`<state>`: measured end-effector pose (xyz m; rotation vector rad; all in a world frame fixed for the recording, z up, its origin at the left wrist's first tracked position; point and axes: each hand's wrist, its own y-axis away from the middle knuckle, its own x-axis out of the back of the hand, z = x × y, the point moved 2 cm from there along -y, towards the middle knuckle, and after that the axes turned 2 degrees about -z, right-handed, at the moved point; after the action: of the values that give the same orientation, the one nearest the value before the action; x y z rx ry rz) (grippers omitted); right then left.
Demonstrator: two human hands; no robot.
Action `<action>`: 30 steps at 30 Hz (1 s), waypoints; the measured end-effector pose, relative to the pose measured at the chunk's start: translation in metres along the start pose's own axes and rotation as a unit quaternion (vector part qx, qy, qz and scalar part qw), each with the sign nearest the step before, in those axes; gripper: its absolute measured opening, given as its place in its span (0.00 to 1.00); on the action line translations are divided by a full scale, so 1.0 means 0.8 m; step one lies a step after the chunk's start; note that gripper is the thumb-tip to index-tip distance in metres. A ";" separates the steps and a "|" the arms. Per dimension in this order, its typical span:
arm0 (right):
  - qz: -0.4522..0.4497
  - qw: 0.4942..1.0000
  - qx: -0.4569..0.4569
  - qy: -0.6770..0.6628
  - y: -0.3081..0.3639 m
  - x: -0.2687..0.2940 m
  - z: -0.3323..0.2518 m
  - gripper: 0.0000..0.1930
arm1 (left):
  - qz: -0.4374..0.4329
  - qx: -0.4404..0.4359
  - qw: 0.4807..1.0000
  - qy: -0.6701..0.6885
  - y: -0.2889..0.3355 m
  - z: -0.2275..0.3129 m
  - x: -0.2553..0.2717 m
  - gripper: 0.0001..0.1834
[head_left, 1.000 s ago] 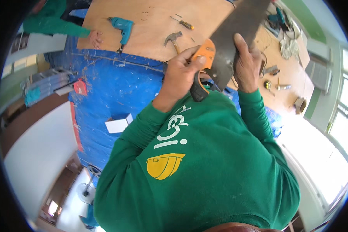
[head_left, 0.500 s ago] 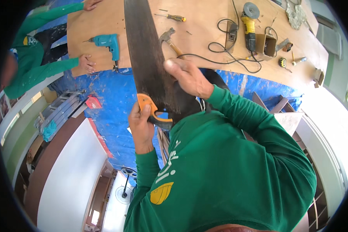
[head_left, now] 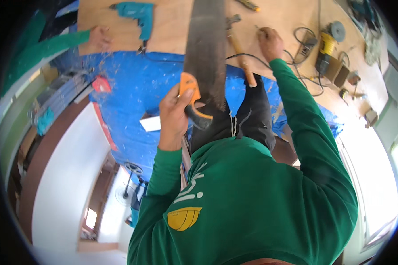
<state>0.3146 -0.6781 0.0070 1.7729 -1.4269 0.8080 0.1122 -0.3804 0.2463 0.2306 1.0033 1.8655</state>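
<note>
My left hand [head_left: 174, 110] is wrapped round the orange-and-black handle of a handsaw [head_left: 206, 48]. Its wide dark blade points away from me, over the table edge and out of the top of the view. On the tabletop my right hand [head_left: 271, 43] has its fingers curled together at a small thin piece [head_left: 257, 27], too small to make out. Between the blade and that hand lies a claw hammer [head_left: 242, 53], its wooden handle overhanging the near edge. Part of a yellow-and-black screwdriver [head_left: 249, 5] shows at the top.
A teal drill [head_left: 139, 17] lies at the left of the plywood table [head_left: 172, 37], near a co-worker's hand [head_left: 101, 39]. Rightward are a yellow angle grinder [head_left: 326, 46], black cables, a cardboard box [head_left: 338, 73] and a tape measure [head_left: 343, 93]. Blue sheeting [head_left: 128, 97] covers the floor.
My right hand has left the saw blade and reached out to the tabletop on the right. The saw stays in my left hand, and the view has shifted.
</note>
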 end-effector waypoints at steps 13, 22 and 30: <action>-0.146 0.951 0.009 -0.273 0.103 0.225 -0.235 0.08 | -0.008 -0.049 0.998 0.042 0.025 0.020 -0.033 0.22; -0.147 0.913 0.311 -0.218 0.140 0.316 -0.325 0.06 | -0.011 -0.150 0.988 0.030 0.080 0.005 -0.128 0.19; -0.104 0.904 0.371 -0.186 0.148 0.361 -0.296 0.06 | -0.002 -0.189 0.982 0.002 0.117 0.002 -0.189 0.16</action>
<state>0.2457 -0.6517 0.3922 2.7327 -1.1906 1.0169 0.1285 -0.5212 0.3531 -0.0029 0.6344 2.0100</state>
